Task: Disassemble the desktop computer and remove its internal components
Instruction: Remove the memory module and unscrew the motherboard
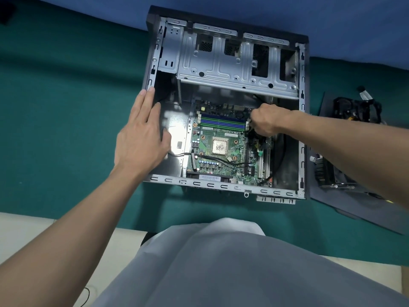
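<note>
The computer case (223, 63) lies open on the green surface (66, 107), toward its far edge. The left hand (141, 138) rests flat on the case's left wall, fingers straight, steadying it. The right hand (265, 120) is clenched over the motherboard (221, 138), apparently gripping a black cable (257, 99). I think a connector is being unplugged, and the next move needs a straight, gentle pull. The drive cage (236, 69) leaves little room. Removed parts (354, 111) crowd the right edge.
</note>
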